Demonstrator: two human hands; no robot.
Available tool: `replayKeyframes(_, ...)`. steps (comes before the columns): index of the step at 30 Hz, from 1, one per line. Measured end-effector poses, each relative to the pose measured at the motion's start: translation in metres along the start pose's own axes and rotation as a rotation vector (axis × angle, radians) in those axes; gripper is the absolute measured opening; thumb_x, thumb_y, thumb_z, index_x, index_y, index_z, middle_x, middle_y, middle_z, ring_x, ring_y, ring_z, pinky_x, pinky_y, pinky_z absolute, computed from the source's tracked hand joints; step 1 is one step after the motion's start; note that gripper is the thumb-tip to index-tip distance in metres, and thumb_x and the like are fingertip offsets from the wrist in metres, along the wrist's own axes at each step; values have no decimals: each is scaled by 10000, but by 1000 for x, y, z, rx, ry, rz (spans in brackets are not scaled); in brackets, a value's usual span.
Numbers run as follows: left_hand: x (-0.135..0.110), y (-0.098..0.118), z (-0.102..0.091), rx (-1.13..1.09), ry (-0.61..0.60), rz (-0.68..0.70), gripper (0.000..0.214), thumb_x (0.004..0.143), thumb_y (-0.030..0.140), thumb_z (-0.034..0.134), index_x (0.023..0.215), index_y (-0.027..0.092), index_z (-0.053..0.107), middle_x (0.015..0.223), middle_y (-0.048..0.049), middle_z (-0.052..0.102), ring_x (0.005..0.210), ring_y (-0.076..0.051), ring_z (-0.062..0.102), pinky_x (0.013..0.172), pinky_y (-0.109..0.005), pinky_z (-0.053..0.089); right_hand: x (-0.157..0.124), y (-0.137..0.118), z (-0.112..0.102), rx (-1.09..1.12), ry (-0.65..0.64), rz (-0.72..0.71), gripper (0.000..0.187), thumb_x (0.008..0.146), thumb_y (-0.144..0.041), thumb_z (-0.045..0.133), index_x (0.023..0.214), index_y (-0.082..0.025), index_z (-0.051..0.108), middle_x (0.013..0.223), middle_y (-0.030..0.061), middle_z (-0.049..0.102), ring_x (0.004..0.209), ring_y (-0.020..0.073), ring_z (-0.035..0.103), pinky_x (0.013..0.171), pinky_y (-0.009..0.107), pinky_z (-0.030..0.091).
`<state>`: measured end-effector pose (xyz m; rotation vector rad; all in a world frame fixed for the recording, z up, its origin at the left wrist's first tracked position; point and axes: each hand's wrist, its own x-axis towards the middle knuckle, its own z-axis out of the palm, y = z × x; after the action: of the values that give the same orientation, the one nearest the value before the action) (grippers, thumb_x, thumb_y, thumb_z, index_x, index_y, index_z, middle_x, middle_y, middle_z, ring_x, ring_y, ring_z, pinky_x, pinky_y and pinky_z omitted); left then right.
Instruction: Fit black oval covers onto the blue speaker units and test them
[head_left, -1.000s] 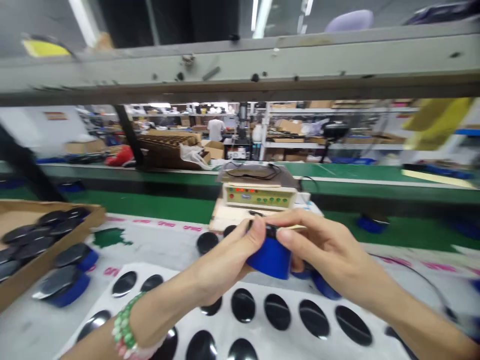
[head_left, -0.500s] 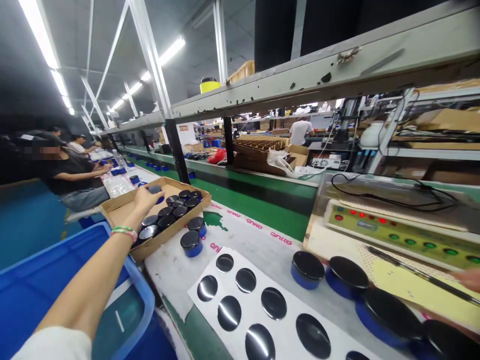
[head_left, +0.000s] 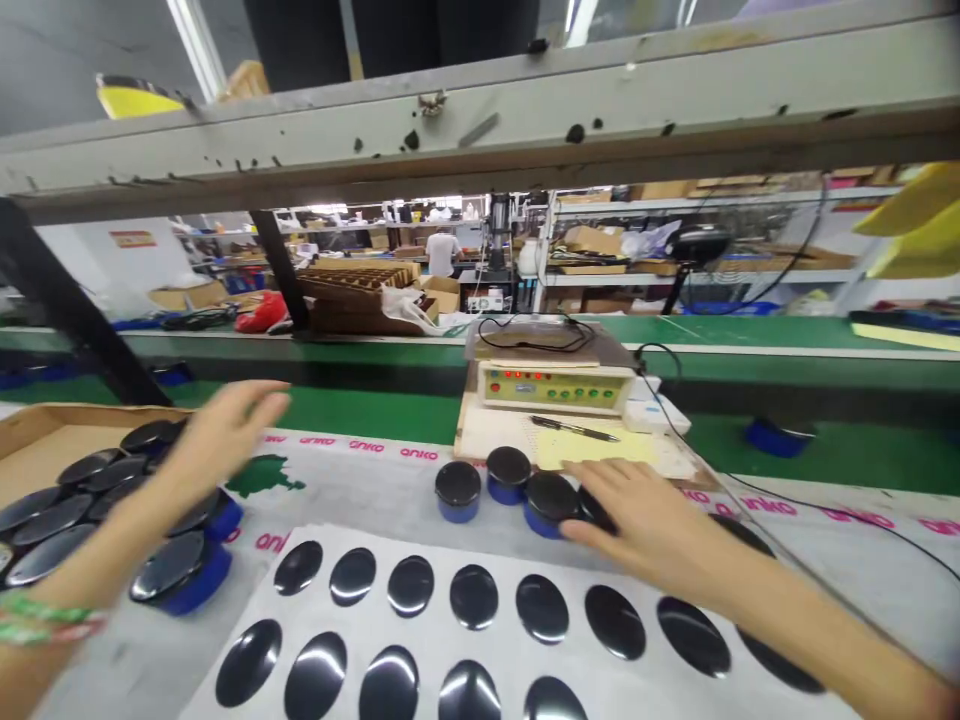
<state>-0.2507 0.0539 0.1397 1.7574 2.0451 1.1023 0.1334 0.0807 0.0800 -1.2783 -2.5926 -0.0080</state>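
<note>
Left hand (head_left: 225,430) hovers by the carton (head_left: 52,452) at left, fingers loosely parted. Right hand (head_left: 641,515) straddles a round black piece (head_left: 598,509); whether its fingers pinch, I can't tell

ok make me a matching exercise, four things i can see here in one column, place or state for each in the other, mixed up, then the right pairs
1. right hand
2. pen
3. control box
4. cardboard tray

A. showing small red lights
B. at the left, holding black-topped pieces
C. lying partly on yellow paper
D. at the blue-sided pieces

Pairs: 1-D, 2-C, 3-A, 4-B
</note>
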Motion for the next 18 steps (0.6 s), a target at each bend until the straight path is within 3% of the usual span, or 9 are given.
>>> replayKeyframes(2,-8,8,44,-3,-188,171,309,878,348,604,1131,172,599,1241,-78,580,1152,-263,541,984,-486,431,13,-16,19,-16,-7,-22,624,830,-505,595,1258,-53,554,1139,228,633,1069,388,558,920,543,401)
replayKeyframes(4,-19,19,89,-25,-381,317,540,711,345,767,1204,231,580,1331,-83,543,1233,-271,495,1054,-436,390,19,-24,28,-7,0,-23,549,801,-425,649,1205,-59,587,1056,214,648,1015,372,575,913,524,400)
replayKeyframes(7,-34,35,132,-40,-514,430,616,678,211,751,1260,239,551,1314,-77,563,1202,-267,527,1045,-401,408,8,-27,20,50,22,-17,444,789,-360,654,1158,-118,604,1055,166,638,1013,338,566,904,488,423)
replayKeyframes(10,-46,43,140,-54,-528,467,564,758,207,666,1300,240,514,1336,-77,541,1223,-250,509,1076,-402,373,-17,-27,1,180,25,-23,519,848,-386,590,1323,-216,468,1231,113,559,1111,275,536,927,418,453)
replayKeyframes(12,-54,45,142,-61,-550,475,589,749,251,689,1309,269,506,1350,-64,529,1227,-255,505,1073,-401,379,-31,-27,-7,420,25,-12,503,893,-349,541,1371,-288,396,1308,84,488,1165,238,516,957,389,452)
replayKeyframes(14,-62,46,148,-57,-570,467,601,727,232,706,1297,284,522,1352,-65,525,1212,-276,516,1058,-430,394,-39,-27,-8,766,55,18,425,902,-322,535,1316,-306,438,1303,78,463,1159,231,518,938,381,476)
replayKeyframes(16,-70,47,154,-51,-568,443,632,728,202,697,1323,282,497,1362,-83,511,1213,-297,509,1046,-472,399,-42,-26,-6,1096,61,61,353,895,-356,552,1234,-289,485,1247,82,477,1073,229,558,806,357,545)
replayKeyframes(18,-78,51,154,-52,-544,423,716,746,229,696,1394,287,398,1421,-93,448,1288,-308,432,1071,-497,366,-42,-27,-5,1279,51,87,314,899,-393,549,1187,-274,514,1196,80,505,986,211,584,706,319,564)
